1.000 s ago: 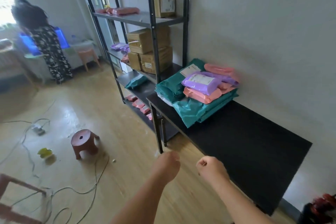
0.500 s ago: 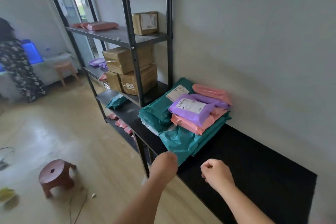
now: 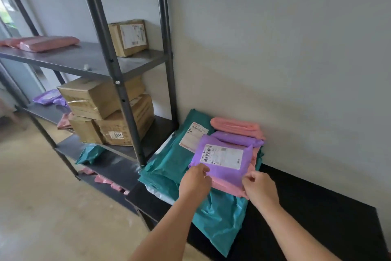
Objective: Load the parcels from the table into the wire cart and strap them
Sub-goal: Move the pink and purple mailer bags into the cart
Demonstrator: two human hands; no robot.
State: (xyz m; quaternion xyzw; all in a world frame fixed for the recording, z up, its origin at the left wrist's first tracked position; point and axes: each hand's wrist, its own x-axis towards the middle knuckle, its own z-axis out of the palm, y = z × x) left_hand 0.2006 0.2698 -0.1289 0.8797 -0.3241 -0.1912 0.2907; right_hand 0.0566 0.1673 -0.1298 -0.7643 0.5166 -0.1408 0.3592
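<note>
on the black table (image 3: 317,218), left hand (image 3: 195,182) and right hand (image 3: 261,188) pinch the near corners of the top purple parcel (image 3: 224,155). yank it and the slick pink parcel (image 3: 228,187) underneath probably slides off.

Purple parcel (image 3: 224,173) on top of a pile of pink and green parcels (image 3: 220,216), black table (image 3: 317,218) under them, left hand (image 3: 195,182) grips its 7 o'clock corner, right hand (image 3: 261,188) pinches its 5 o'clock corner, grey shelf (image 3: 84,61) with brown boxes (image 3: 95,97) at 10 o'clock
</note>
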